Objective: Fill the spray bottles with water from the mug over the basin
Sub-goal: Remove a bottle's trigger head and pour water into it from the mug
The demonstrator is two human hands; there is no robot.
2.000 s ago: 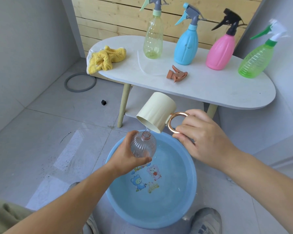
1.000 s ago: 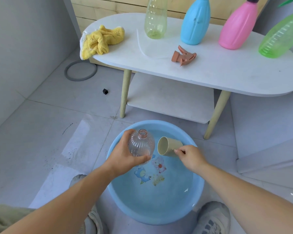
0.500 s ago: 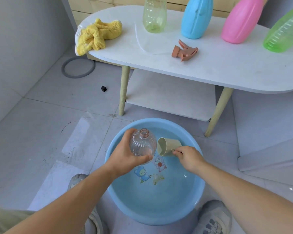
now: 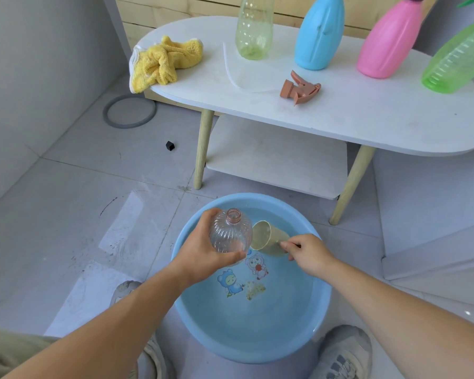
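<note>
My left hand grips a clear ribbed bottle with an open orange neck, held over the blue basin of water on the floor. Just right of it, my right hand holds the cream mug by its handle; the mug lies tilted on its side, dipped into the water, mouth toward the bottle. The orange spray head lies on the white table. Behind it stand a pale yellow bottle, a blue bottle, a pink bottle and a green bottle.
A yellow cloth lies on the table's left end. The table has wooden legs and a lower shelf just beyond the basin. A grey ring and a small black cube lie on the tiled floor. My shoes flank the basin.
My right hand stopped pouring into the bottle and lowered the mug into the basin, where it now lies dipped in the water. The left hand kept the bottle in place.
</note>
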